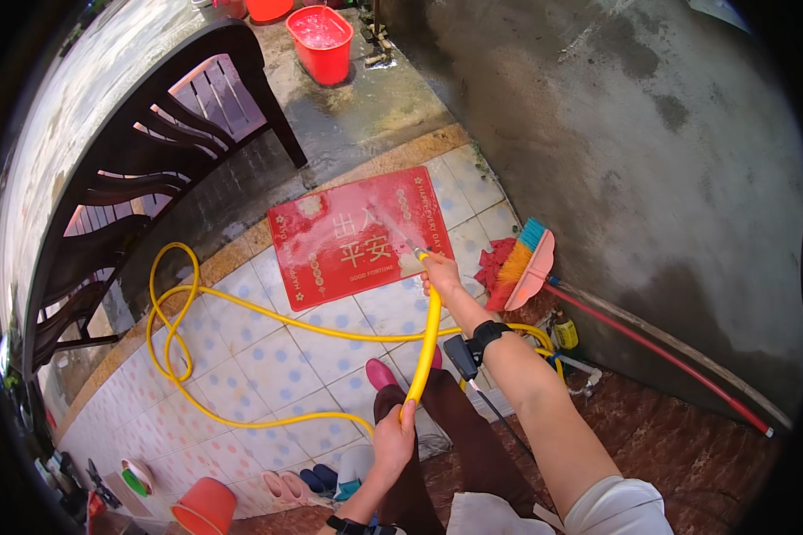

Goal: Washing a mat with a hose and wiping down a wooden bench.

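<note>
My right hand (441, 273) grips a yellow garden hose (431, 328) just behind its metal nozzle (417, 251). Water sprays from the nozzle onto a wet red doormat (368, 234) that bears writing and lies on the dotted floor tiles. Lower down, my left hand (396, 441) is closed around the same hose, in front of my legs. The rest of the hose loops over the tiles to the left and runs behind my right arm to a coil near the wall.
A dark wooden bench (187, 134) stands at the left, a red bucket of water (320, 53) beyond the mat. A broom (525, 267) and a wooden pole lean at the right wall (615, 167). An orange bucket (205, 508) and slippers (288, 487) are at the lower left.
</note>
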The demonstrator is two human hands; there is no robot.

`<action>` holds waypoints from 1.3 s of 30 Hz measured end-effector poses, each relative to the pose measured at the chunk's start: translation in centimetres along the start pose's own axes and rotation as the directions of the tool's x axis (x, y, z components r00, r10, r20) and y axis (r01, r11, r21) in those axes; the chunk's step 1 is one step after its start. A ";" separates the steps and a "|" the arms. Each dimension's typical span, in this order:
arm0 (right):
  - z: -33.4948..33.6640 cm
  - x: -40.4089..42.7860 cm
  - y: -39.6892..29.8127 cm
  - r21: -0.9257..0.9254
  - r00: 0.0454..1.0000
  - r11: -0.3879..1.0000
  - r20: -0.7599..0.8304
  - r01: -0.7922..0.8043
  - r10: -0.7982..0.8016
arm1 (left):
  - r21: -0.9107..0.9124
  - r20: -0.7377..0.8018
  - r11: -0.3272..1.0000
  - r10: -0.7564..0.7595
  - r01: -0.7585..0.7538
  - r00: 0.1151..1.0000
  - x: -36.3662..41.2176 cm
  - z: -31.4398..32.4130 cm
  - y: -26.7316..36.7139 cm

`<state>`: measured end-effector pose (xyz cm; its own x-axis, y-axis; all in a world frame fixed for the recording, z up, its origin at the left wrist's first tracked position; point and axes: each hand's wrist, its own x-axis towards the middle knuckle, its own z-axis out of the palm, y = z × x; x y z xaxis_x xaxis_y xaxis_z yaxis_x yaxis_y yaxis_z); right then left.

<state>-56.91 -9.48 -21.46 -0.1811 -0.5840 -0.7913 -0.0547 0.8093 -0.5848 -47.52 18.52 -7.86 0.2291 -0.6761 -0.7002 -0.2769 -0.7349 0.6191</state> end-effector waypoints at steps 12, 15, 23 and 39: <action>-5.5 2.9 -0.5 -0.048 0.978 0.992 -0.170 0.114 -0.120 | 0.044 0.019 0.998 0.038 -0.039 0.999 1.5 2.2 3.2; -7.9 3.3 1.4 -0.083 0.977 0.996 -0.205 0.045 -0.062 | 0.080 0.041 0.996 0.044 -0.048 0.998 0.5 2.5 3.2; -11.7 0.9 9.0 0.044 0.961 0.968 -0.120 -0.247 0.251 | 0.155 0.165 0.987 0.014 -0.040 0.986 -3.5 3.9 0.1; -12.0 2.2 11.4 0.060 0.929 0.985 -0.328 -0.160 0.171 | 0.172 0.089 0.985 -0.026 0.011 0.996 -2.7 3.8 -0.6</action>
<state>-69.74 -0.78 -27.67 -0.4996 -0.3838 -0.7766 0.0344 0.8870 -0.4605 -51.52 21.00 -7.64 0.1524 -0.6494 -0.7450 -0.4310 -0.7221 0.5411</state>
